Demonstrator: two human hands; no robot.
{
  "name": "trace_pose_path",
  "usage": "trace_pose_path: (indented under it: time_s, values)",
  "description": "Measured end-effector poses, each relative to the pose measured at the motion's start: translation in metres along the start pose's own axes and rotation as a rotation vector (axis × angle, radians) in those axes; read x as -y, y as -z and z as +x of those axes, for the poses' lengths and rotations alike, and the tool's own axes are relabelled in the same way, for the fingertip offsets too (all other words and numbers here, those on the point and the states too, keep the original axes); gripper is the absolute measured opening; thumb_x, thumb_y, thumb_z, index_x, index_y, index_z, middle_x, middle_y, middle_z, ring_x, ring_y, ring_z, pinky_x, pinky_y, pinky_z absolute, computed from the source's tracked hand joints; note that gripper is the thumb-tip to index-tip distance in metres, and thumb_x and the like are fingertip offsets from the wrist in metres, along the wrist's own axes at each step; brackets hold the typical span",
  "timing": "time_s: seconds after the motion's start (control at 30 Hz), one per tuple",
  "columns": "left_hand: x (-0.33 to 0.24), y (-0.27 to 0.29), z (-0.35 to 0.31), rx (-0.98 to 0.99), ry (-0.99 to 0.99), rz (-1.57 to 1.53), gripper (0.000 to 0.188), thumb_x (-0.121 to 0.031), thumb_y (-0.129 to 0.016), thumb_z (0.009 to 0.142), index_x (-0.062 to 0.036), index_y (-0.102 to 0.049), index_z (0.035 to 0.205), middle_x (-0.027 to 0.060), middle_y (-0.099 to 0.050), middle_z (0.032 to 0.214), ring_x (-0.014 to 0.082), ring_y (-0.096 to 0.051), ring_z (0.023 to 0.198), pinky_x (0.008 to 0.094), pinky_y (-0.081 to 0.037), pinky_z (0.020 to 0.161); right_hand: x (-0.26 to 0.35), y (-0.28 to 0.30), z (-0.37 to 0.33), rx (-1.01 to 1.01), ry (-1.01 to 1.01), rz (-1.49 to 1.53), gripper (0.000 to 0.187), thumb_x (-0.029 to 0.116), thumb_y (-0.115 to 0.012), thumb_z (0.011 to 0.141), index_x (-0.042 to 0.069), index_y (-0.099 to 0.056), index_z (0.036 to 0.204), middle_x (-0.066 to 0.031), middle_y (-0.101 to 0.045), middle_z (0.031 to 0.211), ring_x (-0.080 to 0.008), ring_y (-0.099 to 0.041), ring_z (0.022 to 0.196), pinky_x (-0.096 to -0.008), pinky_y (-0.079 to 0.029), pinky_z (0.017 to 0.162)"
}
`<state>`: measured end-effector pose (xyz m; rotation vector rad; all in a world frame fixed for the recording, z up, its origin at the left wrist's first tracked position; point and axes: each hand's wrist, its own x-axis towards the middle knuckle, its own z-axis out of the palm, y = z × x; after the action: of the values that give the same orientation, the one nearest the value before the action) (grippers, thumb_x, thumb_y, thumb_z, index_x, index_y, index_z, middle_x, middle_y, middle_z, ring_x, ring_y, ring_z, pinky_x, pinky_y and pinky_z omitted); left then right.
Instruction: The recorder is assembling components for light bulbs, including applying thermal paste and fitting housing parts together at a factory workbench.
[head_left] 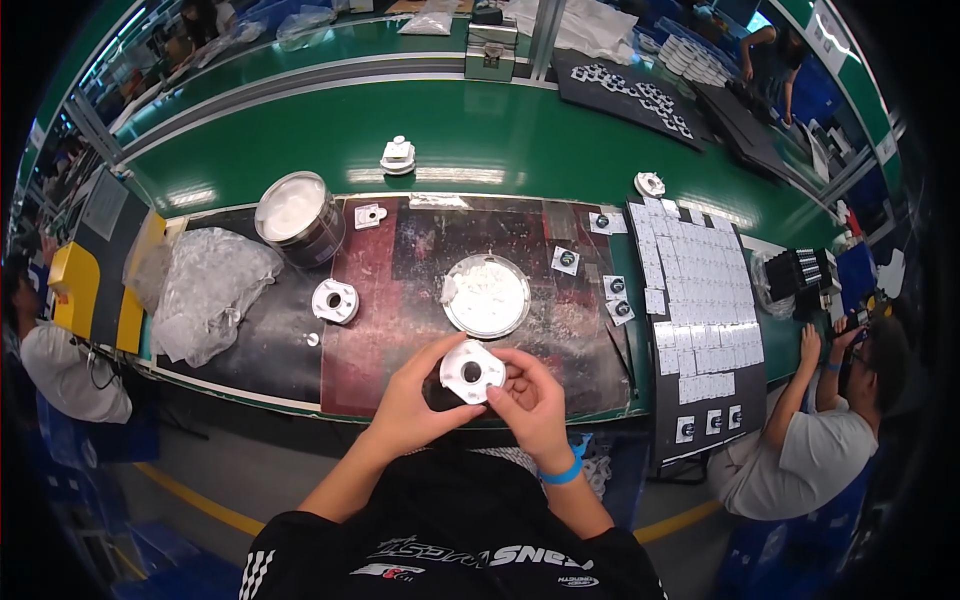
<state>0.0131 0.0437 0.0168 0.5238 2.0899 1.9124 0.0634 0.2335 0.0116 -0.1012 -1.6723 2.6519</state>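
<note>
Between my two hands, just above the front edge of the bench, is a round white plastic part with a dark hole in its middle. My left hand grips its left side, thumb along the lower edge. On the other side my right hand pinches it, thumb on its face and fingers curled behind. Right beyond the hands lies a round dish of white paste. A similar white part with a hole rests to the left, with a small white piece near it.
A tub of white paste and a clear plastic bag stand at left. Small square pieces with dark centres lie right of the dish. Beyond them a black board carries rows of white cards. A co-worker sits at far right.
</note>
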Motion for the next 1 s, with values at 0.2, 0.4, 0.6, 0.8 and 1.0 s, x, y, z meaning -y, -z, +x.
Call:
trace_pose_path:
  time_s: [0.2,0.4,0.6,0.8,1.0]
  values:
    - [0.002,0.013,-0.006,-0.038,-0.312,0.208,0.082,-0.007,-0.090,0.072,-0.0041,-0.055,0.146,0.0174,-0.060,0.142,0.0299,-0.057,0.135,0.0387,-0.048,0.110,0.010,0.002,-0.002,0.091,0.650,-0.864,0.042,-0.006,-0.079,0.083,0.002,-0.068,0.123,-0.0116,-0.074,0.106,-0.0231,-0.073,0.089,-0.0323,-0.057,0.079]
    - [0.001,0.021,-0.011,0.088,-0.349,0.173,0.042,0.002,-0.082,0.080,-0.0021,-0.072,0.120,0.0151,-0.072,0.128,0.0300,-0.068,0.125,0.0396,-0.053,0.106,0.017,0.012,0.004,0.096,0.728,-0.868,0.043,-0.010,-0.078,0.077,0.004,-0.070,0.117,-0.0099,-0.079,0.104,-0.0294,-0.074,0.092,-0.0380,-0.058,0.084]
    - [0.026,0.007,-0.022,0.014,-0.250,-0.396,0.028,0.009,-0.072,0.090,-0.0007,-0.062,0.114,0.0224,-0.058,0.139,0.0333,-0.059,0.134,0.0427,-0.049,0.111,0.019,0.008,0.003,0.131,0.555,-0.740,0.047,0.007,-0.084,0.081,0.003,-0.067,0.124,-0.0135,-0.070,0.125,-0.0272,-0.071,0.099,-0.0356,-0.056,0.084]
    - [0.029,-0.001,-0.031,-0.042,0.011,-0.518,0.027,-0.001,-0.065,0.100,-0.0017,-0.056,0.125,0.0153,-0.062,0.129,0.0237,-0.065,0.119,0.0403,-0.051,0.107,-0.006,0.011,0.000,0.173,0.294,-0.645,0.052,0.006,-0.080,0.088,0.002,-0.060,0.136,-0.0105,-0.067,0.122,-0.0171,-0.065,0.102,-0.0272,-0.052,0.084]
    - [0.025,0.006,-0.023,-0.026,0.331,-0.644,0.028,-0.027,-0.053,0.112,-0.0048,-0.052,0.128,0.0094,-0.067,0.113,0.0156,-0.068,0.094,0.0291,-0.057,0.070,-0.012,0.003,0.001,0.067,0.030,-0.266,0.051,0.005,-0.077,0.092,0.001,-0.059,0.140,-0.0030,-0.068,0.111,-0.0043,-0.058,0.085,-0.0192,-0.044,0.068]
